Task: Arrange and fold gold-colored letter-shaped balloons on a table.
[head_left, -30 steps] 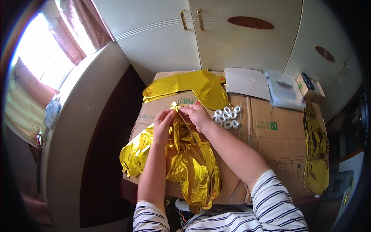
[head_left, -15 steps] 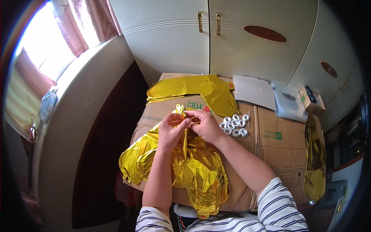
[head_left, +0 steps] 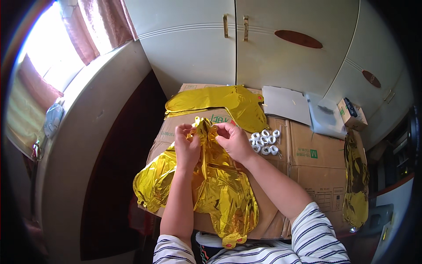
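Observation:
A crinkled gold foil balloon [head_left: 225, 189] lies limp over the near part of the cardboard surface. My left hand [head_left: 187, 147] pinches its upper end on the left side. On the other side of that end, my right hand [head_left: 234, 141] grips the foil between thumb and fingers. Between the two hands the foil is spread into a peaked fold, with small tabs showing at its top. Another flat gold foil balloon [head_left: 220, 102] rests at the far side, beyond my hands. Several small white ribbon rolls [head_left: 265, 141] sit just right of my right hand.
Flattened cardboard [head_left: 314, 176] covers the work surface. At the back right are a grey-white sheet [head_left: 286, 104], a clear plastic bag [head_left: 326, 115] and a small open box [head_left: 352, 116]. More gold foil [head_left: 355, 185] hangs at the right edge. Cabinet doors [head_left: 189, 44] stand behind.
My hands have moved apart from a close pinch, the left one going left. The foil's upper end between them has spread wider.

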The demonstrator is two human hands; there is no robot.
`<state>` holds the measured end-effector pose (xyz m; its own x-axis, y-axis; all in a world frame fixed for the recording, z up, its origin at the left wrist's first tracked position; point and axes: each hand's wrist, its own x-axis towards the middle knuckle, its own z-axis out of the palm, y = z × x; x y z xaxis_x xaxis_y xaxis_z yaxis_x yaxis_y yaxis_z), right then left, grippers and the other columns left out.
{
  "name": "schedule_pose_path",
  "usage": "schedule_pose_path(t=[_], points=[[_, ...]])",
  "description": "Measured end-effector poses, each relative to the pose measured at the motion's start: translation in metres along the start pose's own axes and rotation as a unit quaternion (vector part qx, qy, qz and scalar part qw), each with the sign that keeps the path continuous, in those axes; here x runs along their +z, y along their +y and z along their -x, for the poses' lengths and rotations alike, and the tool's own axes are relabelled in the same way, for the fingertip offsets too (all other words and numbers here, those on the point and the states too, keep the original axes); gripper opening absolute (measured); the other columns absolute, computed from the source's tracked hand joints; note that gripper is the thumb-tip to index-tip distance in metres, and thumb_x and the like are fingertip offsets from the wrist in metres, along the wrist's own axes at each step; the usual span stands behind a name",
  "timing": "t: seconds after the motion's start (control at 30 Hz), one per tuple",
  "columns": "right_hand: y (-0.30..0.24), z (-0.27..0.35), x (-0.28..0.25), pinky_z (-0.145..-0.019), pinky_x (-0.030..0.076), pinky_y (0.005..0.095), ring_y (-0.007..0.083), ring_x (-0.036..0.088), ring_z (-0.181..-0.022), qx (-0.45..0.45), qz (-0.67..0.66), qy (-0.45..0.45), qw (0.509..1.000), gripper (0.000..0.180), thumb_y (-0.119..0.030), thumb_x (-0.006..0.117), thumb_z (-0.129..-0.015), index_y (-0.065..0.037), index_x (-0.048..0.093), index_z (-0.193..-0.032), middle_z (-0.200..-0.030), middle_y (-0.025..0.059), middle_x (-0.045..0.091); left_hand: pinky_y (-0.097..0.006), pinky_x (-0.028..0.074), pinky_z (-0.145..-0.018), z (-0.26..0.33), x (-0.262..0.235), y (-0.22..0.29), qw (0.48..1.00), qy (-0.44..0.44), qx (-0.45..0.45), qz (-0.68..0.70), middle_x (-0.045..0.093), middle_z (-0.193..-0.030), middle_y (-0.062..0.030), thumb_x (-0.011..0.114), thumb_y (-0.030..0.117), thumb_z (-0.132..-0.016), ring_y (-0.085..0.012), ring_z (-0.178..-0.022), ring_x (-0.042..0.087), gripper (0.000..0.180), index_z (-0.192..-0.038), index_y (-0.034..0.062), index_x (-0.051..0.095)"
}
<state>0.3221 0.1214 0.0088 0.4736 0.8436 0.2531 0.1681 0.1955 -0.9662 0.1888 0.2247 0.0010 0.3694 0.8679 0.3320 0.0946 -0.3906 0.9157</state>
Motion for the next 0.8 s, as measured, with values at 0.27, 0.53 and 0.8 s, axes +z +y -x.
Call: schedule_pose_path(t=[0.27,0.53,0.8], points=[[0.004,-0.002,-0.004,-0.081,0.051,0.0237,0.0079,0.063,-0.088,0.066,-0.147,-0.012,0.987,0.019,-0.003,0.060,-0.092,0.004,0.067,-0.109,-0.099,0.0036,0.071,-0.035,0.052,-0.085,0.007,0.005,0.014,0.994,-0.024,0.102,-0.038,0.066,-0.112,-0.0169,0.055,0.001,-0.086,-0.0283,-0.103,0.065,0.013,-0.086,-0.0017,0.067],[-0.011,-0.006,-0.007,-0.066,0.046,0.0201,0.0027,0.055,-0.073,0.118,-0.150,-0.043,0.981,0.021,-0.019,0.066,-0.096,0.000,0.071,-0.101,-0.085,-0.0021,0.067,-0.028,0.051,-0.075,0.006,0.005,0.009,0.995,-0.053,0.065,-0.049,0.070,-0.096,-0.0122,0.075,0.019,-0.086,-0.0165,-0.086,0.065,0.025,-0.098,-0.0027,0.070],[-0.003,-0.015,-0.002,-0.069,0.048,0.0206,0.0045,0.057,-0.072,0.128,-0.150,-0.064,0.978,0.020,-0.020,0.065,-0.097,-0.001,0.072,-0.098,-0.084,-0.0008,0.068,-0.030,0.053,-0.074,0.009,0.003,0.002,0.998,-0.056,0.026,0.013,0.071,-0.090,-0.0138,0.077,0.019,-0.083,-0.0195,-0.082,0.068,0.025,-0.096,-0.0024,0.071]])
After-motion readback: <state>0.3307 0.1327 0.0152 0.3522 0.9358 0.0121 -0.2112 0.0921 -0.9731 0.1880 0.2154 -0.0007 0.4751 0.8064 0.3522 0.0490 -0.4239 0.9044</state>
